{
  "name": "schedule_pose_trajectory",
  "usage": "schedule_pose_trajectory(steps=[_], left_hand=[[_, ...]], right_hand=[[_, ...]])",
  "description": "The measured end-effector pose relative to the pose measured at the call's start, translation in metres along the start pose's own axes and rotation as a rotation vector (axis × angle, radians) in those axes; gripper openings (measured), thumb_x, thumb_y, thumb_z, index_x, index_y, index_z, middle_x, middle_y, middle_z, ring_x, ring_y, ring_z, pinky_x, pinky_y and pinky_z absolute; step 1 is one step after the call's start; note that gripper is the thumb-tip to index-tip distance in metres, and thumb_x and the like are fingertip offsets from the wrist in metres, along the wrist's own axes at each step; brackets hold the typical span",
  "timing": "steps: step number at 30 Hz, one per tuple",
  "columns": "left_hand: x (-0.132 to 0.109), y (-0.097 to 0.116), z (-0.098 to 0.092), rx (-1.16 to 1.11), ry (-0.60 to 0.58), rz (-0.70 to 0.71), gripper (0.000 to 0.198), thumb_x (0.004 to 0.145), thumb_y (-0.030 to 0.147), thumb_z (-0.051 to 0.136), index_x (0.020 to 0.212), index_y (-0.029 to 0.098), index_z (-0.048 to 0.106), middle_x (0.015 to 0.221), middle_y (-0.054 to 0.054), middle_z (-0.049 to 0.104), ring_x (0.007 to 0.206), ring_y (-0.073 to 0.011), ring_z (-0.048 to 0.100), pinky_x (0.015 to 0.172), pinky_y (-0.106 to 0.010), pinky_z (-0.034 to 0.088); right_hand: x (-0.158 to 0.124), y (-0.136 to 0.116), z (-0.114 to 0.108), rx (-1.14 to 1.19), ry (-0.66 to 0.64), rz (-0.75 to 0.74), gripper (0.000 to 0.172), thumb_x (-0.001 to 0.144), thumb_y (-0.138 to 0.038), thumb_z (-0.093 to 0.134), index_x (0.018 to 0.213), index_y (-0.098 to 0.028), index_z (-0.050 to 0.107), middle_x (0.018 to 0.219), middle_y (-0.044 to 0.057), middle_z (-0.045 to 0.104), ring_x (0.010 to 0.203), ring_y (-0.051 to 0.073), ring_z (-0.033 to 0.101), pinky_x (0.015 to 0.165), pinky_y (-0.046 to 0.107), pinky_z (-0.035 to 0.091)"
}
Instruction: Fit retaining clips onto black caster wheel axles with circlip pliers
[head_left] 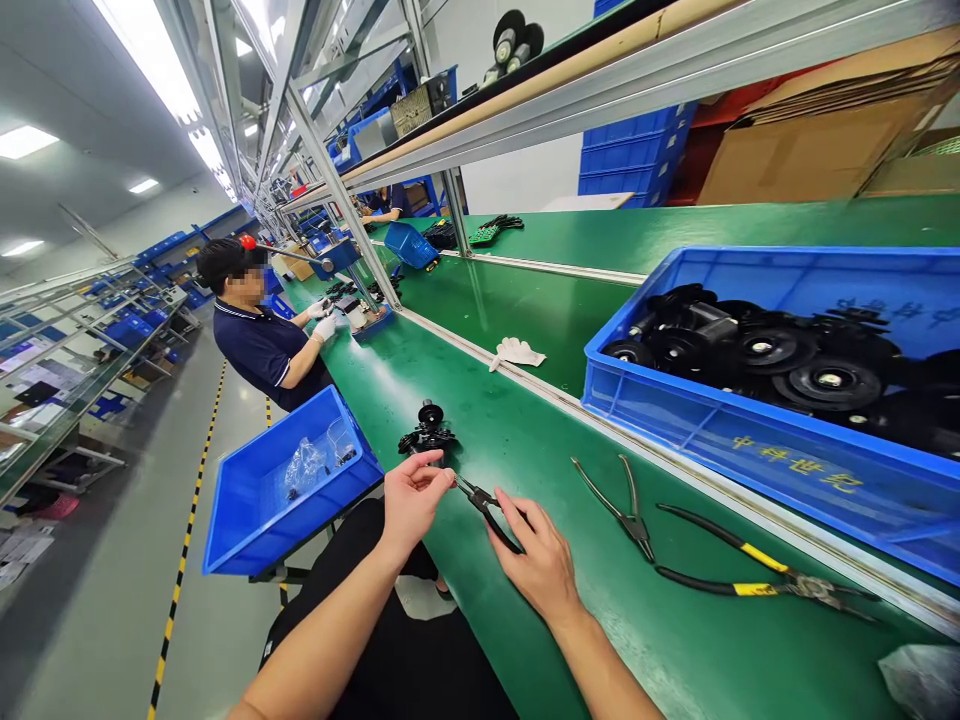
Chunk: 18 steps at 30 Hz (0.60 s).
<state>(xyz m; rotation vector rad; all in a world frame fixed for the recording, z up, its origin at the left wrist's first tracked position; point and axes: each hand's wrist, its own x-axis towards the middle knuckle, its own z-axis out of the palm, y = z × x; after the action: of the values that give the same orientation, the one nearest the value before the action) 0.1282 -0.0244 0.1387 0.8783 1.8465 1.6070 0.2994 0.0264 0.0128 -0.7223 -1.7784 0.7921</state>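
My right hand (538, 560) is closed round the black handles of small pliers (480, 500), whose tips point toward my left hand. My left hand (412, 495) pinches thumb and fingers together at the plier tips, on something too small to make out. Just beyond the hands a black wheel-like part (429, 432) stands on the green table (525, 430).
Two more pliers lie to the right, one grey (622, 500), one with black-yellow handles (750, 570). A blue bin (750, 440) holds several black round parts. A blue bin (277, 490) with plastic bags sits left. A white glove (517, 352) lies ahead. A person (262, 330) works further down.
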Motion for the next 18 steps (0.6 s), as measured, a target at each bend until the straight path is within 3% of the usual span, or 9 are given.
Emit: schedule_pose_trajectory(steps=[3,6,14,18], left_hand=[[-0.001,0.006,-0.002,0.032,-0.01,-0.003,0.042,0.077,0.036,0.086,0.109,0.013,0.075,0.077,-0.007,0.081,0.072,-0.0201,0.077,0.073,-0.03,0.059],[-0.001,0.012,-0.004,0.064,-0.036,-0.003,0.041,0.076,0.034,0.086,0.109,0.013,0.075,0.075,-0.006,0.081,0.069,-0.0191,0.076,0.069,-0.027,0.057],[-0.005,0.014,-0.005,0.12,-0.032,0.043,0.036,0.079,0.032,0.083,0.109,0.014,0.076,0.077,-0.006,0.081,0.07,-0.0181,0.074,0.07,-0.027,0.055],[0.002,0.0,-0.012,0.13,-0.109,0.045,0.046,0.083,0.036,0.08,0.124,0.016,0.07,0.083,-0.006,0.081,0.076,-0.0186,0.074,0.075,-0.029,0.055]], right_hand=[[0.001,0.001,0.0,-0.202,0.013,-0.157,0.065,0.093,-0.02,0.071,0.153,-0.035,0.052,0.111,0.008,0.07,0.095,0.024,0.066,0.083,0.038,0.055],[0.002,0.0,0.0,-0.28,0.003,-0.216,0.072,0.093,-0.02,0.072,0.158,-0.031,0.045,0.115,0.011,0.066,0.097,0.026,0.062,0.085,0.042,0.055],[0.003,-0.002,0.0,-0.236,-0.057,-0.204,0.076,0.093,-0.018,0.068,0.162,-0.032,0.038,0.118,0.012,0.063,0.102,0.028,0.06,0.089,0.047,0.055],[0.002,-0.002,0.001,-0.133,-0.045,-0.153,0.071,0.093,-0.015,0.064,0.159,-0.032,0.043,0.11,0.009,0.064,0.098,0.024,0.062,0.085,0.039,0.056]])
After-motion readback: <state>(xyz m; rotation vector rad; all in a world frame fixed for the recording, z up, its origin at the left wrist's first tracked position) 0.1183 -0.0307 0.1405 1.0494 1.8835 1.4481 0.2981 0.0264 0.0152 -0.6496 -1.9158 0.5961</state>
